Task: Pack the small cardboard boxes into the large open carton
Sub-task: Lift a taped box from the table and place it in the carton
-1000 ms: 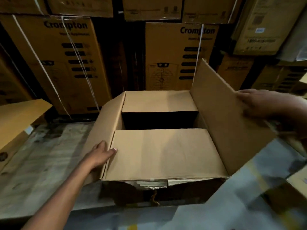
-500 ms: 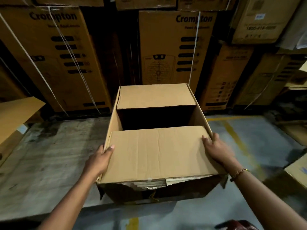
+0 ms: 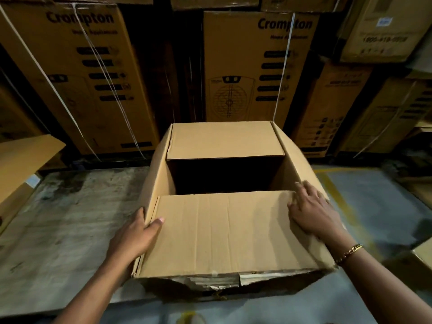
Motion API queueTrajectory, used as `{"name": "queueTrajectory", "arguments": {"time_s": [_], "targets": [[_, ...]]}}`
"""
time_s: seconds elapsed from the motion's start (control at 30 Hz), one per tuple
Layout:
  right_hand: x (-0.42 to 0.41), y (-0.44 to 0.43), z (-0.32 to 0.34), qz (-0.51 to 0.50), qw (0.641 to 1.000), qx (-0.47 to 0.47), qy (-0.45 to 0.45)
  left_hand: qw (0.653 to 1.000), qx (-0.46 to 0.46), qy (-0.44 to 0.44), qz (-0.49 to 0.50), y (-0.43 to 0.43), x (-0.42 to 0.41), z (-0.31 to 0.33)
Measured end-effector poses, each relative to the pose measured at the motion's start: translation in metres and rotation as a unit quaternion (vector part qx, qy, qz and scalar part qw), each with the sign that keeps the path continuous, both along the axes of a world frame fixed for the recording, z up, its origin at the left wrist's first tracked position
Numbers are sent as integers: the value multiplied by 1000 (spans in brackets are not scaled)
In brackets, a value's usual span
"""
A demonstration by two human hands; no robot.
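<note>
The large brown corrugated carton [image 3: 155, 178] stands on the grey concrete floor [image 3: 70, 218], central and close to the viewer. Its near flap [image 3: 224, 230] and far flap [image 3: 222, 139] are folded inward and lie roughly level, with a dark opening between them. The two side flaps lean outward.

The left hand [image 3: 133, 237] grips the near left corner, with the thumb on top of the near flap and the fingers outside the side flap. The right hand [image 3: 311, 209] rests with straight, spread fingers on the right edge of the near flap, holding nothing. A gold chain bracelet [image 3: 349, 252] circles that wrist.

Step in hand, as judged: readying or steadying the carton, with packing itself not yet under way. The next move probably calls for lifting the two inward flaps clear of the mouth, then fetching a first box.

Behind stand stacked printed cartons bound with white straps [image 3: 257, 66]. A loose tan cardboard sheet [image 3: 23, 160] enters at the left, and a yellow floor line [image 3: 332, 190] runs at the right.

No small cardboard boxes can be identified. The carton's interior is black shadow, so its contents cannot be told. Its torn front lower edge is dim, and both forearms are cut off by the frame.
</note>
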State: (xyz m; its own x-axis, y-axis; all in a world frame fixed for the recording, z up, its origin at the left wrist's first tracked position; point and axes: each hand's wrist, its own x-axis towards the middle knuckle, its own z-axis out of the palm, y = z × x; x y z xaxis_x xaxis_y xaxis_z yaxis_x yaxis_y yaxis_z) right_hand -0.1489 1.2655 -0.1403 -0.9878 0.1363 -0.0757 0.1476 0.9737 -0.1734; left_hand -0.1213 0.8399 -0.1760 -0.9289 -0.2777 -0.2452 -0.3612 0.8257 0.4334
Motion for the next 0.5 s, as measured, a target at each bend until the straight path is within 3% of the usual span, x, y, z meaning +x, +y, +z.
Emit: {"name": "queueTrajectory", "arguments": {"time_s": [0.13,0.23,0.3,0.43,0.5], "targets": [[-58,-36,9,86,996,-5,-14,999,34,13,6,-3,-59,9],[-102,-58,-9,64,987,-64,-135,998,63,26,4,6,-107,10],[-127,-65,-23,49,984,-54,-161,997,72,37,1,14,-136,10],[-169,-68,-18,47,998,-5,49,998,28,49,-37,14,-195,16],[-195,-66,-4,58,993,-9,106,998,14,35,-56,10,-227,19]]}}
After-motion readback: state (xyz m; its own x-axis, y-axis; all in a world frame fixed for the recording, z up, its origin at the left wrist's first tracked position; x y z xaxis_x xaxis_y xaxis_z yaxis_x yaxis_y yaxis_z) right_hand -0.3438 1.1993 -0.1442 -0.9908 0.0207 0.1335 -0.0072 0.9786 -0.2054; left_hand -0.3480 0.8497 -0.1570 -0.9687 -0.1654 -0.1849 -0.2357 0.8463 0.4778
